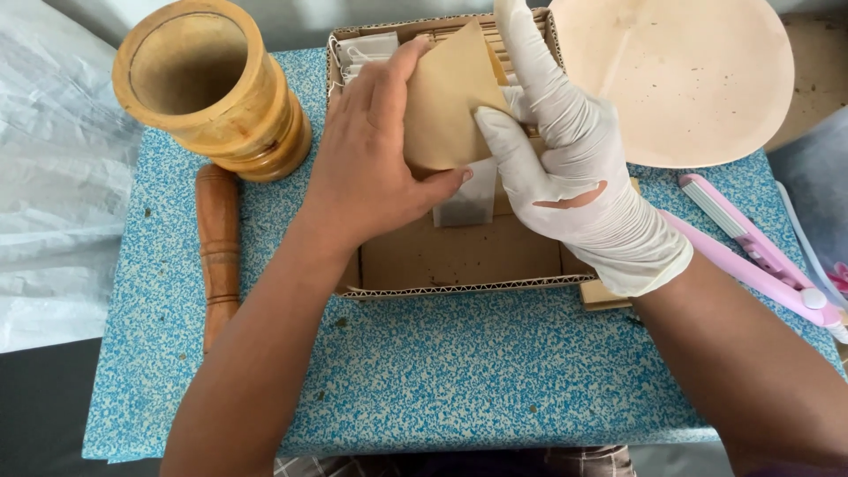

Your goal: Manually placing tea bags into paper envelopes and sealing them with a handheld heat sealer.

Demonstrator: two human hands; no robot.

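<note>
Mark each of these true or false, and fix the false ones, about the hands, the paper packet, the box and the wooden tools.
1. The right hand wears a white glove. True.
2. The left hand is gloved too. False: it is bare.
3. Both hands hold a brown paper packet over the cardboard box. True.
4. The wooden mortar lies on its side. False: it stands upright, mouth up.
5. The wooden pestle lies on the blue speckled table. True.
6. The pink tool is inside the box. False: it lies to the right of it.
</note>
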